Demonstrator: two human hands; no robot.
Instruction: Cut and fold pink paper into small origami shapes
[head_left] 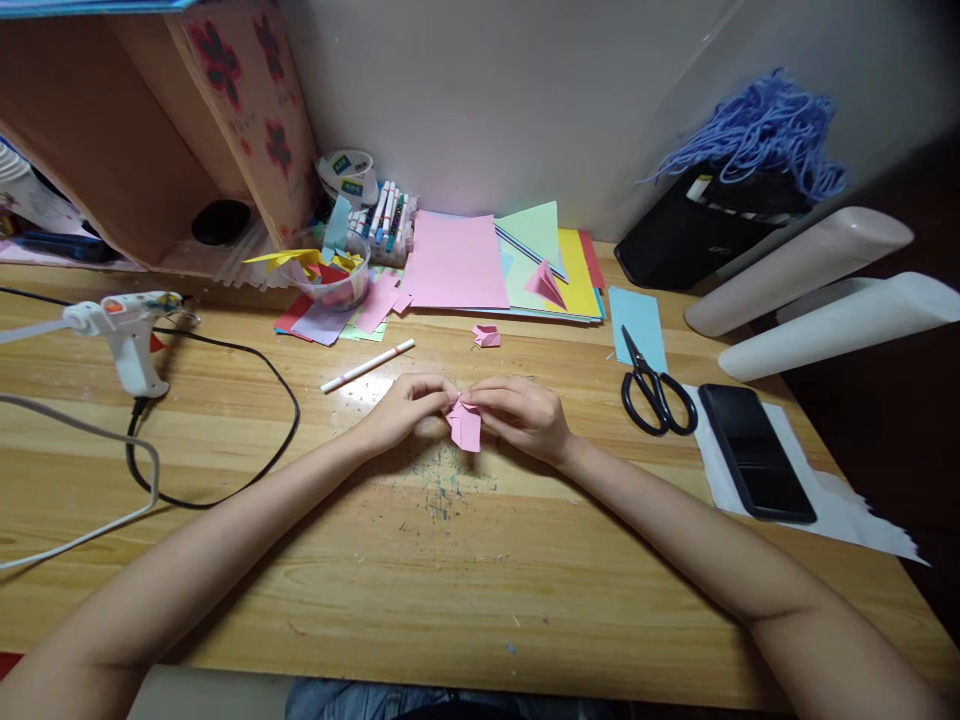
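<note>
A small folded piece of pink paper [466, 428] is held between my two hands above the middle of the table. My left hand [412, 408] pinches its upper left part between thumb and fingers. On the other side, my right hand [521, 412] grips the upper right part, its fingertips close to those of the left. The paper's lower flap hangs free toward me. Just beyond the hands lies another small folded pink paper piece [486, 336]. A white marker [367, 366] rests on the table to the left of it.
Black-handled scissors [649, 385] lie at right, partly on blue paper [637, 325], near a phone [756, 452]. A glue gun [127, 340] with its looping cord stands at left. Coloured sheets [459, 260], a plastic tub [349, 285] of paper pieces and markers [386, 215] line the back.
</note>
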